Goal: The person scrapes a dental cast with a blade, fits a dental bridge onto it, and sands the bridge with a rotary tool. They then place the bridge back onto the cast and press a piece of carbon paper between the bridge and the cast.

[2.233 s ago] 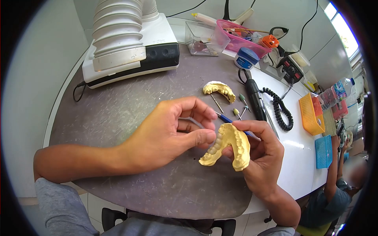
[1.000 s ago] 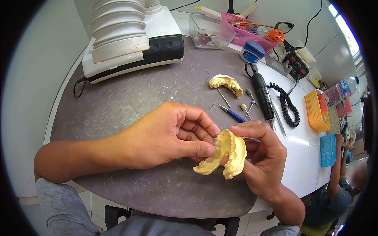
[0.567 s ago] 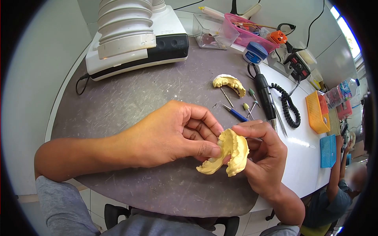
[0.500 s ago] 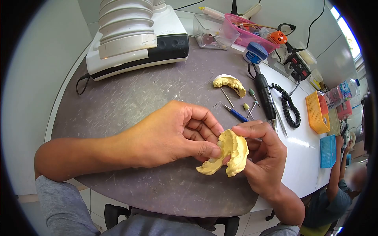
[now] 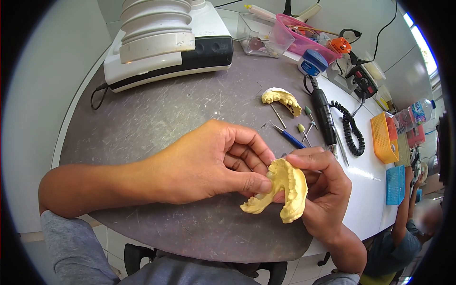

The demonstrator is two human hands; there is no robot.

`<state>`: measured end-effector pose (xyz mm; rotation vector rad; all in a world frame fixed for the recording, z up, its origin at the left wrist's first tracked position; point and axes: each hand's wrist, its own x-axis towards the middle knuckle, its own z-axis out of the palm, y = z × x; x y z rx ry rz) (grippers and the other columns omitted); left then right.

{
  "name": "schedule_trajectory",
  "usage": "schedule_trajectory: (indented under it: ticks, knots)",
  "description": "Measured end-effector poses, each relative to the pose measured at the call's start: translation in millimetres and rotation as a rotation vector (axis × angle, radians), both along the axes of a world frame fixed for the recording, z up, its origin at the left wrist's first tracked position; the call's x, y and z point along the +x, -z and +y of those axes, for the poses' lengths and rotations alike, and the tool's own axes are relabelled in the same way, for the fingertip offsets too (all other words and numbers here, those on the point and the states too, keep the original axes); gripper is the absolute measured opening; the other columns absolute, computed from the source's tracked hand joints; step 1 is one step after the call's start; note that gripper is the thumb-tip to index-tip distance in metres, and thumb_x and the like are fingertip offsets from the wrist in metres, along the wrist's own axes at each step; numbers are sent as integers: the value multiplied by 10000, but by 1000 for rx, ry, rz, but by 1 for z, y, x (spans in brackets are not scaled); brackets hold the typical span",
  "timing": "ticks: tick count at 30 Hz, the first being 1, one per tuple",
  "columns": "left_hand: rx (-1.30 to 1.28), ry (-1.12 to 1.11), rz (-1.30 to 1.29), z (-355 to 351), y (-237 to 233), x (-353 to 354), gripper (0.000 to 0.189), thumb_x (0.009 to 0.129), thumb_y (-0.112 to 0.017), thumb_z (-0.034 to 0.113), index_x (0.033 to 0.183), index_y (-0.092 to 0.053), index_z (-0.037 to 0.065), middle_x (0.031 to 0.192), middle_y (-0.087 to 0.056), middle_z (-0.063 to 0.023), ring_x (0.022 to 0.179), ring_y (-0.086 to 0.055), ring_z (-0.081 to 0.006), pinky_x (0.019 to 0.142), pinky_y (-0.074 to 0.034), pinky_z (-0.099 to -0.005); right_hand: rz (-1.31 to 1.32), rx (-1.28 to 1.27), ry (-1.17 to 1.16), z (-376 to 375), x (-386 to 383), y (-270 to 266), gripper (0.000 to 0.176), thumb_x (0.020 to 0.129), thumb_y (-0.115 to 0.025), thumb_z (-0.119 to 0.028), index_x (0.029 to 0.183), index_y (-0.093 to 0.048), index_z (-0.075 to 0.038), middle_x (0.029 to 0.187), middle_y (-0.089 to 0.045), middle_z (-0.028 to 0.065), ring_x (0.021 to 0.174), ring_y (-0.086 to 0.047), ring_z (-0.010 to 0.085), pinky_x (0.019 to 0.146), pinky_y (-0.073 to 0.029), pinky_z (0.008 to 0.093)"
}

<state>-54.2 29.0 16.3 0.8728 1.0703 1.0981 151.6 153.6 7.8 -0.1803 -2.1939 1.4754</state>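
The yellow horseshoe-shaped plaster dental cast (image 5: pixel 290 186) sits gripped in the right hand (image 5: pixel 327 190) — directly right of the left hand (image 5: pixel 209 164), whose thumb and fingers pinch its teeth.

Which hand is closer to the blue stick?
Right. The right hand, holding the teeth mould, has a fingertip just below the blue stick; the left hand is farther off to its left.

A yellow dental cast (image 5: pixel 290 184) between left hand (image 5: pixel 204 164) and right hand (image 5: pixel 328 195), above a scratched grey table (image 5: pixel 156 111).
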Motion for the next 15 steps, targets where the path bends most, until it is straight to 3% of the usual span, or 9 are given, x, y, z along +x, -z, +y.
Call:
schedule_trajectory:
  ticks: [15]
  knots:
    - [10, 14, 10, 0, -1, -1, 336, 887, -759, 63, 1159, -587, -35, 1023, -675, -72, 908, -649, -90, 825, -549, -226, -10, 21, 12, -1, 0, -1, 447, 805, -767, 58, 1212, -585, 45, 1190, -590, 166, 1014, -697, 212, 884, -610, 308]
